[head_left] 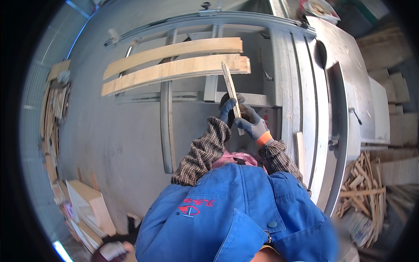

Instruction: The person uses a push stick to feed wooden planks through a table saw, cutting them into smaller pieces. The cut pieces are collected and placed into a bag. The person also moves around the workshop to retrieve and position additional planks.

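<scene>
Gripping a strip [231, 88] between them, my hands meet in front of my chest in the head view. My left hand [226, 109], in a blue glove, is closed around the strip below its middle; my right hand [254, 125], gloved with an orange cuff, has its fingers and thumb drawn in on the strip near its lower end. The strip stands slantwise, its far tip toward the boards; I cannot tell whether it touches them.

Beyond my hands, a far board [174, 54] and a near board [174, 72] lie side by side across a metal frame [166, 113]. A rail [257, 19] runs past the frame's far side. To my right is the grey worktop [347, 50], with long grooves along its near side. A narrow offcut [300, 153] lies just beside my right sleeve [279, 156]. Farther right, scraps [362, 187] lie in a heap. At far left, stacked wood [53, 118] rests by the wall. I wear a blue apron [222, 187] over checked sleeves.
</scene>
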### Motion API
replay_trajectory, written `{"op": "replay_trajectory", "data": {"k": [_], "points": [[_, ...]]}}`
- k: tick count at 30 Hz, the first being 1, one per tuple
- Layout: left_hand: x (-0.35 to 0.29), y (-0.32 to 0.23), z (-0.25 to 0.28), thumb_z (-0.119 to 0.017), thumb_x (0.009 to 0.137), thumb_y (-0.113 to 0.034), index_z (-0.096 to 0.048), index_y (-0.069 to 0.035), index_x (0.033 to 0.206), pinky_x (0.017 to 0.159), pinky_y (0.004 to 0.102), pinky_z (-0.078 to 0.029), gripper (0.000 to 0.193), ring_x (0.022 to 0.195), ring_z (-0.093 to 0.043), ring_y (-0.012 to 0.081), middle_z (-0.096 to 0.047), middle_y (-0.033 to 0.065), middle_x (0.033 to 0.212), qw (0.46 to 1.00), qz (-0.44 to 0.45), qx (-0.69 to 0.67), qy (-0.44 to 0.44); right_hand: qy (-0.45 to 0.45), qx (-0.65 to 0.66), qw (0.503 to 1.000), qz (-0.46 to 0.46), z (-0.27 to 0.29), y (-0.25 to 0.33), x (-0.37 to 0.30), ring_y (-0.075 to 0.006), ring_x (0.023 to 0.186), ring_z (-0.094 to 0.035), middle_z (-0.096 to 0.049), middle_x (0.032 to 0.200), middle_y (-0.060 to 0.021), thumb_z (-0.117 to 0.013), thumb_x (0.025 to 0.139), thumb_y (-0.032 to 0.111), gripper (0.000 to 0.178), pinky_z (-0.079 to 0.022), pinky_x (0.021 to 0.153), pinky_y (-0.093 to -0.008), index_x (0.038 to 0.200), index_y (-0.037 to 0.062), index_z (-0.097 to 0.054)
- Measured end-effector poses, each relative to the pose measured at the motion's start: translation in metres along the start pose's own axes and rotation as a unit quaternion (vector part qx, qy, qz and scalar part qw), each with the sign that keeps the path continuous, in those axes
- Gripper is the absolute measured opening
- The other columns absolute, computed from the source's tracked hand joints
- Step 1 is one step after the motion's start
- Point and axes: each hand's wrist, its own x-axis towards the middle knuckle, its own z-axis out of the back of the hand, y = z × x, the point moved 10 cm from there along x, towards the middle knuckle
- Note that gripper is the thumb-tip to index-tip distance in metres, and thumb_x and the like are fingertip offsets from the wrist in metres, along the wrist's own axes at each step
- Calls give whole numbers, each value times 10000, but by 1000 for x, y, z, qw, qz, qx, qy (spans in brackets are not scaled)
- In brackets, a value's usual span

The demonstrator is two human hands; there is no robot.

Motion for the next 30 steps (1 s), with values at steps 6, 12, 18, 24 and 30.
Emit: {"op": "replay_trajectory", "data": {"k": [6,12,18,24,30], "points": [[22,26,-23,-668,916,-361,-521,-23,1300,850,402,-597,533,988,-666,263,-642,154,1162,992,97,-18,84,-102,5,995,24,21,12,-5,-199,1124,-642,-640,1280,-165,-788,869,228,721,-526,960,-325,1444,-40,-447],[25,54,-39,-627,935,-424,-530,9,1304,895,416,-575,577,1007,-666,278,-649,159,1145,973,190,-34,129,-204,-63,976,38,47,-4,-14,-217,1125,-652,-648,1275,-188,-795,851,283,729,-524,970,-334,1431,-25,-479],[24,64,-48,-608,907,-525,-491,-3,1384,989,435,-529,716,1101,-633,299,-617,169,1244,962,223,26,155,-220,2,975,15,49,-10,-23,-264,1175,-639,-619,1320,-224,-780,861,340,694,-514,992,-354,1415,12,-519],[9,63,-87,-635,923,-293,-433,39,1420,1091,412,-470,630,1247,-579,297,-600,185,1309,947,249,0,201,-264,-162,948,81,91,21,-56,-356,1234,-587,-579,1341,-251,-697,896,496,712,-463,1042,-418,1396,18,-532],[14,127,-110,-690,892,-330,-437,7,1441,970,350,-539,692,1140,-635,244,-643,135,1221,931,112,170,303,-407,-201,889,62,119,65,-103,-393,1224,-576,-561,1332,-271,-714,865,508,755,-469,1025,-434,1396,9,-516]]}}
